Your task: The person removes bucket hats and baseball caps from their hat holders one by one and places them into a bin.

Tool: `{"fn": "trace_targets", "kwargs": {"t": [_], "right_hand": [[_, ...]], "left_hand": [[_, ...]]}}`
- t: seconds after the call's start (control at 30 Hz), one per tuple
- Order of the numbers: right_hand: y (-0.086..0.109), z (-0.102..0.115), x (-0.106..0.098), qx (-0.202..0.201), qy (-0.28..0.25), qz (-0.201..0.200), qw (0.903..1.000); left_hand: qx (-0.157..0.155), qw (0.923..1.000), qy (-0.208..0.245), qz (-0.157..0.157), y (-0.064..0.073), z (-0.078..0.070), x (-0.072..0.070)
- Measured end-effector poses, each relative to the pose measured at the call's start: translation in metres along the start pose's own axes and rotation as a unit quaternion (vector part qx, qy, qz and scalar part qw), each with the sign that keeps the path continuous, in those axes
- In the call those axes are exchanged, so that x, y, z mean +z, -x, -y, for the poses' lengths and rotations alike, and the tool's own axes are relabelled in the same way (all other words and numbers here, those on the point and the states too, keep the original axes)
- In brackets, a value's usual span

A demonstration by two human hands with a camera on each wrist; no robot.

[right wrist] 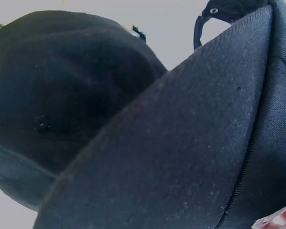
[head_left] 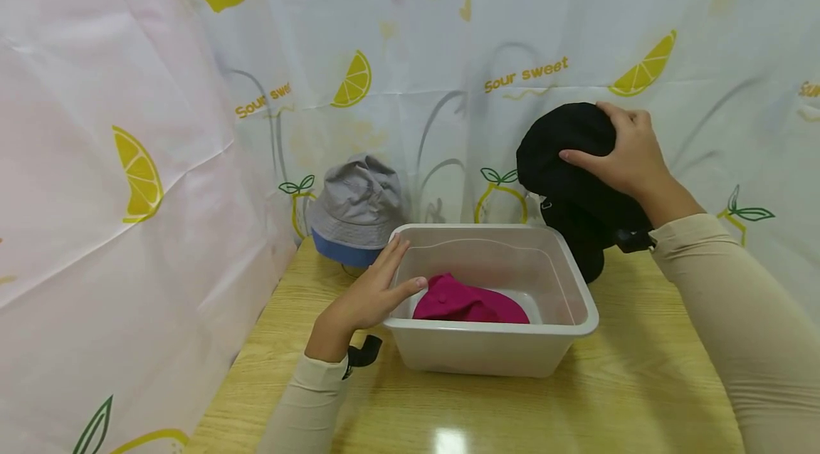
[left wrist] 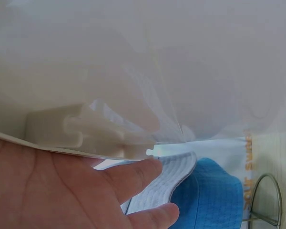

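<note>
My right hand (head_left: 631,155) grips a black cap (head_left: 557,141) by its crown, thumb on the near side, at the back right. Below it sits another dark cap (head_left: 579,233), partly hidden. In the right wrist view a black brim (right wrist: 181,133) fills the foreground, with a rounded black crown (right wrist: 71,90) behind it. With fingers extended, my left hand (head_left: 368,297) rests against the left rim of a white plastic bin (head_left: 474,351). Inside the bin lies a magenta cap (head_left: 470,301).
A grey bucket hat (head_left: 359,201) with a blue brim stands behind the bin on the left. A wire stand (left wrist: 267,217) shows beside it in the left wrist view. Lemon-print curtains (head_left: 397,13) enclose the back and left of the wooden table (head_left: 397,411).
</note>
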State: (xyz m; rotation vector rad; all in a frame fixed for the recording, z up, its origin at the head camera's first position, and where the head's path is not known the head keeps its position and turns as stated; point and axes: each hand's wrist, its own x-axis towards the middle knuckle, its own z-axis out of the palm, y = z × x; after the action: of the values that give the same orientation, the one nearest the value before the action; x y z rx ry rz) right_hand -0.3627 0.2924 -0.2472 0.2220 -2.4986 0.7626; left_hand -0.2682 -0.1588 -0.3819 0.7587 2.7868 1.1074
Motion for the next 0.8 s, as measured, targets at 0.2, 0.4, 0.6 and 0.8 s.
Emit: {"fn": "trace_targets", "kwargs": {"t": [0.2,0.4,0.6,0.8], "right_hand": [[0.001,0.01,0.002,-0.02,-0.009,0.001,0.9998],[0.006,0.023,0.004,-0.031,-0.02,-0.004,0.9993],[0.013,0.037,0.003,-0.039,-0.035,-0.011,0.9986],[0.02,0.049,0.005,-0.055,-0.054,-0.008,0.997]], "left_hand": [[0.0,1.0,0.001,-0.003,0.0,0.0,0.001],[0.001,1.0,0.001,-0.002,0.001,-0.002,0.0],[0.005,1.0,0.002,0.0,0.001,-0.003,-0.001],[0.003,1.0,0.003,0.0,0.0,-0.001,0.0]]}}
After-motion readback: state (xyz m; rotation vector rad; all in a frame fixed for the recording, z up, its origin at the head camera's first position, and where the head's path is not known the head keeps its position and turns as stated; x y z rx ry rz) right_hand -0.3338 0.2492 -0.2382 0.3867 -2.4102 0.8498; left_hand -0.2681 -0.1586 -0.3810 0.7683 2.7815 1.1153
